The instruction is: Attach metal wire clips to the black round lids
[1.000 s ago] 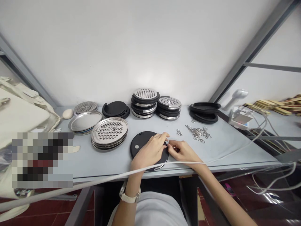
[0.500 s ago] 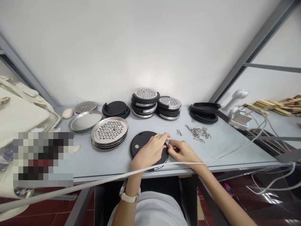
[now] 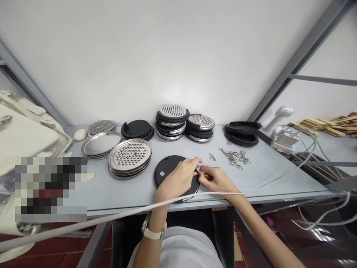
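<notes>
A black round grater holder (image 3: 162, 167) lies flat near the table's front edge, with a pale round spot on its left and a bit of metal rim showing in front. Across its right half lies my left hand (image 3: 180, 176), fingers closed at the holder's right edge. My right hand (image 3: 216, 179) is closed in a pinch at that same edge, touching the left fingertips. A small shiny metal clip (image 3: 205, 176) shows in its fingers, mostly hidden. A loose metal clip (image 3: 212, 157) and a pile of clips (image 3: 237, 158) lie beyond.
Grater discs (image 3: 130, 155) and plain metal plates (image 3: 102, 143) are stacked left. Along the wall stand black holders (image 3: 137, 129), stacked graters in holders (image 3: 172, 123), (image 3: 200, 128) and more holders (image 3: 242, 133). A white cable (image 3: 223, 193) crosses in front; a scanner (image 3: 280, 115) stands right.
</notes>
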